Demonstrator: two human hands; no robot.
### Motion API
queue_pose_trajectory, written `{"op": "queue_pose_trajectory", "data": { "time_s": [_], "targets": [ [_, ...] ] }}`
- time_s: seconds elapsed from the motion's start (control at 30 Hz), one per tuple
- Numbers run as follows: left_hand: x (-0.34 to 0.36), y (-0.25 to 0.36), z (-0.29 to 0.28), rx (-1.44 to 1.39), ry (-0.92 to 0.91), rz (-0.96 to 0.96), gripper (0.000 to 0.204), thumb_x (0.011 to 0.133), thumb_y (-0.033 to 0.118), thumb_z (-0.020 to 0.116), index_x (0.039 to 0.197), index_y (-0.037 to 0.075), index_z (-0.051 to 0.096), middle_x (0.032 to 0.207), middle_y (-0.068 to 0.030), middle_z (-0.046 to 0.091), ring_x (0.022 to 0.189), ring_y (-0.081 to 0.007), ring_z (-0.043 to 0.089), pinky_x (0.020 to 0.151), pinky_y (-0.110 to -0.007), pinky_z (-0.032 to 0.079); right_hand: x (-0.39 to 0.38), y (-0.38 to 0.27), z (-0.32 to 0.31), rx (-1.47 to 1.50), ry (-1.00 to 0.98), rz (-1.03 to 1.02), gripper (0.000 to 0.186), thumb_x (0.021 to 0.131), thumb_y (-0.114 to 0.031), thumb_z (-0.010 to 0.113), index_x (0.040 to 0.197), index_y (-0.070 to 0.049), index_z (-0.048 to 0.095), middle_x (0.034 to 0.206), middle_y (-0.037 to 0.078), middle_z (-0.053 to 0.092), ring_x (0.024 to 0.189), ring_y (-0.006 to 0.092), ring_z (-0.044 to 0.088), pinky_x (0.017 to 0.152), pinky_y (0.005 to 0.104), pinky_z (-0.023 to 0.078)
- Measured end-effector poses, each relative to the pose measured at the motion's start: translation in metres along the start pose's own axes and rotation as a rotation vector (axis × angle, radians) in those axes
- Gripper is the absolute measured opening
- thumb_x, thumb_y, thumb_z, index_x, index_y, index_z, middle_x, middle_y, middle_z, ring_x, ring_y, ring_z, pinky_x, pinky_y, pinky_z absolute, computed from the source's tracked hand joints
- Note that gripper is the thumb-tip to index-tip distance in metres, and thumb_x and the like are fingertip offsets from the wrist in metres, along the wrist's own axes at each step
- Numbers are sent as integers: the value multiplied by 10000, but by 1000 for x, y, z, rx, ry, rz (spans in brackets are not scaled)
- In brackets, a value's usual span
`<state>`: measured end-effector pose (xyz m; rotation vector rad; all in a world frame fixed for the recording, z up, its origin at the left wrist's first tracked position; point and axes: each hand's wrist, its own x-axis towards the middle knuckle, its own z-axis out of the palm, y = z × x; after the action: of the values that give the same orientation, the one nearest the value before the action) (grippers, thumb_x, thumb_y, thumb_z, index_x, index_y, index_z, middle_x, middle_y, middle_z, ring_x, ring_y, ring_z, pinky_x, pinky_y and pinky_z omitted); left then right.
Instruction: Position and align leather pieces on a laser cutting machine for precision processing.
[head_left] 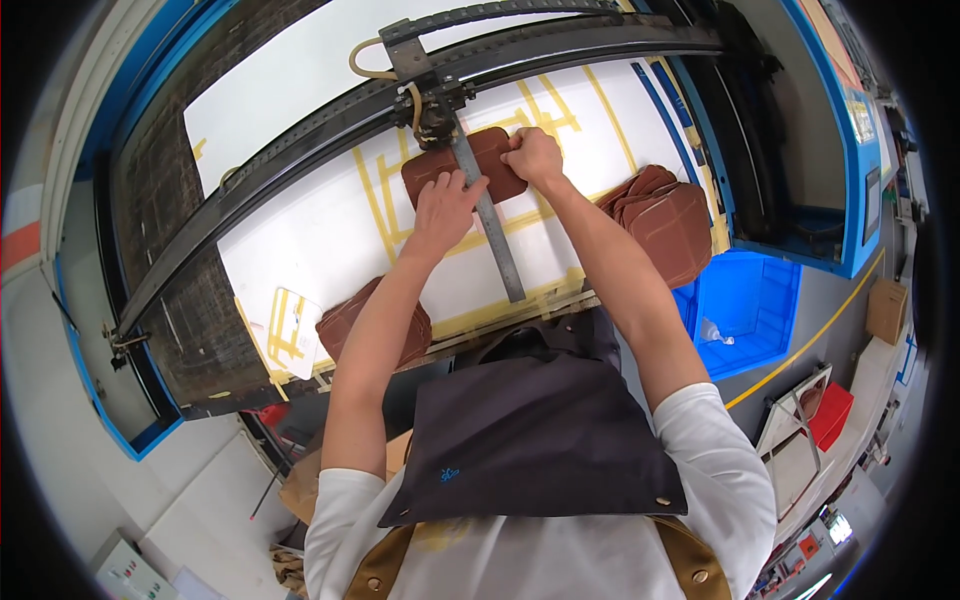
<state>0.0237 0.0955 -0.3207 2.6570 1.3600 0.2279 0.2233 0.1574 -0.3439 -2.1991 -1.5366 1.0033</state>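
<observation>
On the white machine bed [330, 220] marked with yellow tape lines, a brown leather piece [440, 165] lies under the gantry head [435, 105], with a steel ruler [492, 225] across it. The left hand [445, 205] presses flat, fingers spread, on the leather beside the ruler. The right hand [535, 155] is curled in a fist at the piece's right edge; whether it grips anything cannot be told.
</observation>
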Motion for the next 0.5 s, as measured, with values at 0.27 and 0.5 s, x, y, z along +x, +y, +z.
{"op": "queue_pose_trajectory", "data": {
  "time_s": [0.27, 0.5],
  "targets": [
    [-1, -3, 5, -17, 23, 5, 433, 808, 56, 587, 1207, 200, 674, 935, -43, 570, 894, -228, 573, 707, -371, 455, 4, -14, -3, 58, -31, 91, 281, 785, -395, 768, 884, -134, 727, 919, 135, 737, 894, 335, 707, 780, 425, 564],
    [-2, -3, 3, 15, 8, 1, 448, 804, 47, 586, 1213, 208, 672, 897, -39, 550, 867, -222, 572, 690, -364, 449, 2, -16, 6, -62, 64, 21, 255, 834, -380, 737, 882, -130, 734, 879, 130, 735, 867, 328, 709, 758, 424, 559]
  ]
}}
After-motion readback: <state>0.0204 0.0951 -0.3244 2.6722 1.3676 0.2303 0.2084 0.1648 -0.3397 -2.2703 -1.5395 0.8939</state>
